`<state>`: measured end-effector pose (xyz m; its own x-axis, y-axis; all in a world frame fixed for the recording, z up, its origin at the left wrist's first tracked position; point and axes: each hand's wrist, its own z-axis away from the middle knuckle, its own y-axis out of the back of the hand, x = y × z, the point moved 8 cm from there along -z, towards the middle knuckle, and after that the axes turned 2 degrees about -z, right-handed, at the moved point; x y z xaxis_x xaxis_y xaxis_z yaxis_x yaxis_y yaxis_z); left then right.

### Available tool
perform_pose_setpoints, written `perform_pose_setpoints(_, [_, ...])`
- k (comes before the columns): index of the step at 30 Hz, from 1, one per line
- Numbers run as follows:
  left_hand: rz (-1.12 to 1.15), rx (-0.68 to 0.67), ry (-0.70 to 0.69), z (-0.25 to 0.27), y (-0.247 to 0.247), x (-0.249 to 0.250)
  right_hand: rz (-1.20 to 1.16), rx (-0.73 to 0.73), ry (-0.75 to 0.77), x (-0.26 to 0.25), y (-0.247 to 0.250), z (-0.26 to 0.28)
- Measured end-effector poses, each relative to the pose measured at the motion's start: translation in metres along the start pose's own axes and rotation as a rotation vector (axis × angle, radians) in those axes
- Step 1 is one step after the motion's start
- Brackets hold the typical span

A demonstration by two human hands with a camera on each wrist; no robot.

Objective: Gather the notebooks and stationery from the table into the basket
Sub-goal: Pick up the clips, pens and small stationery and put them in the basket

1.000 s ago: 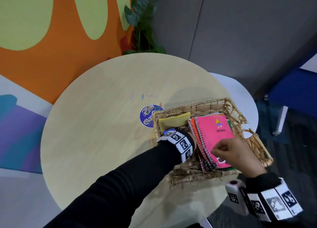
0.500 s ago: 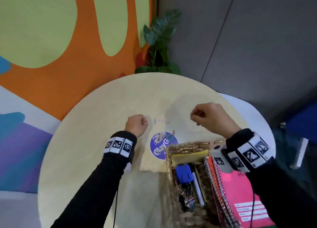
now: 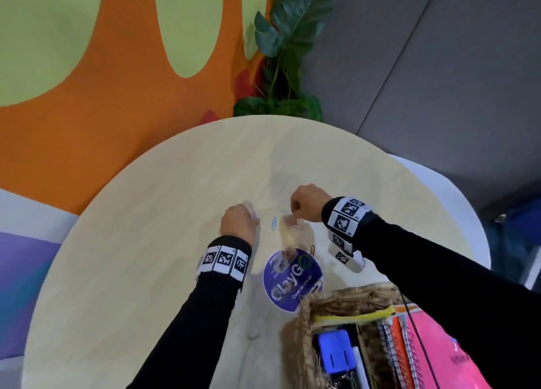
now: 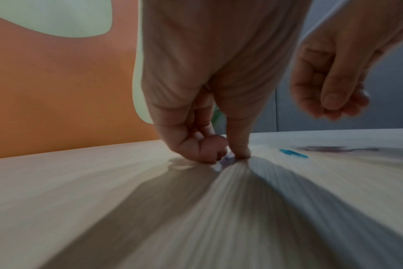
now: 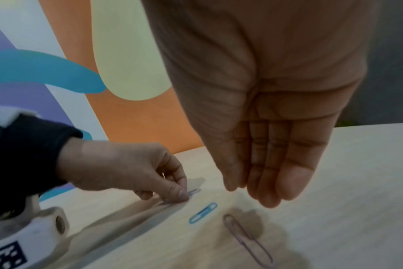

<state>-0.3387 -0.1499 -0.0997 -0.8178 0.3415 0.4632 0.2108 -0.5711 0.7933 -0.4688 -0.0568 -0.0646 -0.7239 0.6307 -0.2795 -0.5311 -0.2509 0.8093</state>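
We see the left hand pinching a pale paper clip against the table, a blue paper clip just beside it, the right hand hovering over a pink paper clip, fingers loosely bent, holding nothing, the basket near right with notebooks inside.

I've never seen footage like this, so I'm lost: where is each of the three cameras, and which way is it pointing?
Head: worn on the head, looking forward and down over the round table and basket; both black sleeves, left hand and right hand show.
Left wrist: low over the tabletop, looking along the left hand's fingertips pinching a purple paper clip.
Right wrist: looks down along the right hand's fingers, above a mauve paper clip.
Shared: all three show the blue paper clip and both hands.
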Motion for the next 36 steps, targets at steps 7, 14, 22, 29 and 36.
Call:
perform_pose_setpoints(7, [-0.129, -0.019, -0.017, -0.005, -0.004, 0.012, 0.042, -0.035, -0.04, 0.004, -0.022, -0.012])
perform_pose_setpoints(14, [-0.139, 0.008, -0.071, 0.008, 0.005, 0.011, 0.075, -0.002, -0.073, 0.0, -0.023, -0.012])
perform_pose_setpoints(22, [0.032, 0.123, -0.156, 0.077, 0.017, -0.026, 0.124, -0.008, -0.065, -0.013, -0.019, 0.002])
perform_pose_setpoints(29, [0.091, 0.073, -0.192, 0.133, -0.011, -0.055, -0.023, 0.197, 0.006, -0.021, 0.04, 0.099])
perform_pose_setpoints(36, [0.19, 0.095, -0.284, 0.177, 0.013, -0.026, -0.084, 0.076, 0.003, -0.009, -0.034, 0.255])
